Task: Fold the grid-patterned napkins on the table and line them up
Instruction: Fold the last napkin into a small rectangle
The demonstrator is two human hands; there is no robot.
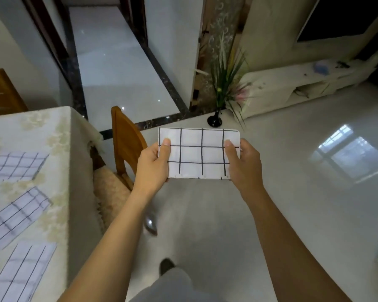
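Nearest you, the pale glossy floor runs under your forearms and carries a window's reflection out to the right of your right fingers. Left of your left fingers stands the table under a cream flowered cloth. Three grid-patterned napkins lie flat on it in a rough line, one nearest you, one in the middle and one farthest, each set at its own angle and apart from its neighbours.

Your left hand and right hand hold the folded napkin in the air over the floor, off the table and to its right. Each hand pinches one short end, thumb pressed on the top face and the other fingers curled out of sight beneath. The napkin's long axis runs straight across from one thumb to the other, its face towards you and its long edges level.

Just beyond your left fingers is a wooden chair, tucked beside the table. Past the napkin's far edge a black vase with long green leaves stands on the floor. Behind it rise a white wall and a low pale cabinet, with an open doorway to the left.
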